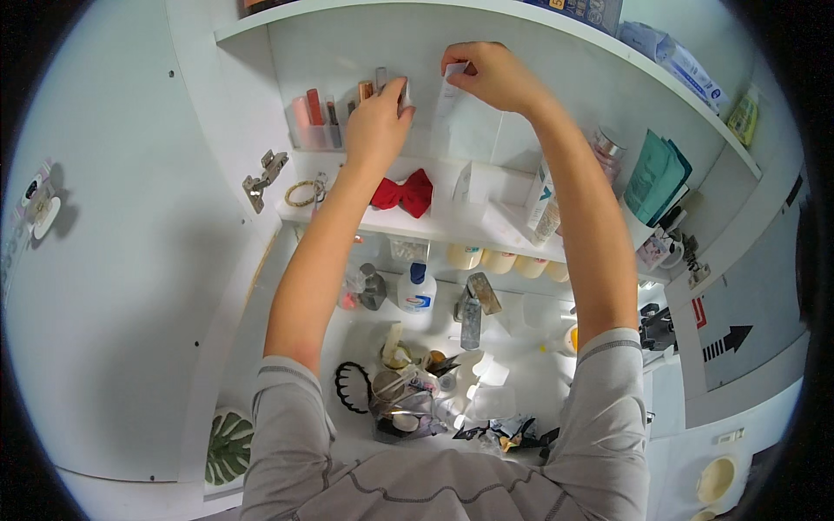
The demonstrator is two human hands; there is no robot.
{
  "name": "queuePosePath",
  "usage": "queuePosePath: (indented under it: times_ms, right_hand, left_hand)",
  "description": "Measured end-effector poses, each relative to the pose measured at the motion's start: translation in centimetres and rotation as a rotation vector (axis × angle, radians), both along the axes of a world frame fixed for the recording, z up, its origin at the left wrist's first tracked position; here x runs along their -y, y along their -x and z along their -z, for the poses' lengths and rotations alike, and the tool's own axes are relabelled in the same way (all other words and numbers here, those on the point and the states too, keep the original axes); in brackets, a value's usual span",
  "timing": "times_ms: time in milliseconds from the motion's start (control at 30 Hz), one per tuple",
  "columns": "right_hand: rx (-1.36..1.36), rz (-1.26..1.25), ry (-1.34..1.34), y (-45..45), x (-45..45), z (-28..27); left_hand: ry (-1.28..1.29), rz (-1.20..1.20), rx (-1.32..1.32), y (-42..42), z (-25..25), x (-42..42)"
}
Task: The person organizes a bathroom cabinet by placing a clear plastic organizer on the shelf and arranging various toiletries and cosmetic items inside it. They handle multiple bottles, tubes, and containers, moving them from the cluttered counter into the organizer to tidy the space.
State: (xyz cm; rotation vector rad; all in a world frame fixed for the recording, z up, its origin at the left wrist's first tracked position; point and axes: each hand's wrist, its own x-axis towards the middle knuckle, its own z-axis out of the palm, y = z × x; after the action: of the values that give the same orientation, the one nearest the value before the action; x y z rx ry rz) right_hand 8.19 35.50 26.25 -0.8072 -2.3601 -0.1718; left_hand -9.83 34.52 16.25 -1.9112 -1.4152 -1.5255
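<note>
My left hand (376, 127) is raised to the middle shelf of a white wall cabinet, at the right end of a clear plastic organizer (314, 135). Its thumb and fingers curl round something largely hidden; I cannot tell whether that is the organizer or a small item. Lipsticks and slim cosmetic tubes stand upright in the organizer, among them a red lipstick tube (315, 107). Farther right, my right hand (492, 77) pinches a pale, flat packet (449, 91) by its top, in front of the cabinet's back panel. Beneath the hands, a red fabric bow (404, 193) lies on the shelf.
An open cabinet door (117, 260) stands at left, with its metal hinge (264, 179) near the shelf. Teal packets (657, 179) stand at right. Below are a white pump bottle (417, 293), a chrome faucet (470, 319) and a cluttered cosmetics container (404, 410).
</note>
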Motion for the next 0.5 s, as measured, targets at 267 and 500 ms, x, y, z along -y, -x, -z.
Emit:
queuePosePath:
  times_ms: [267,500]
  right_hand:
    - [0.116,0.007,0.044,-0.4,-2.1,2.6]
    - [-0.048,0.0,0.02,-2.3,0.3,1.9]
  left_hand:
    - [-0.17,0.086,-0.024,-1.0,-0.2,2.8]
    - [0.253,0.192,-0.262,-5.4,3.7,5.8]
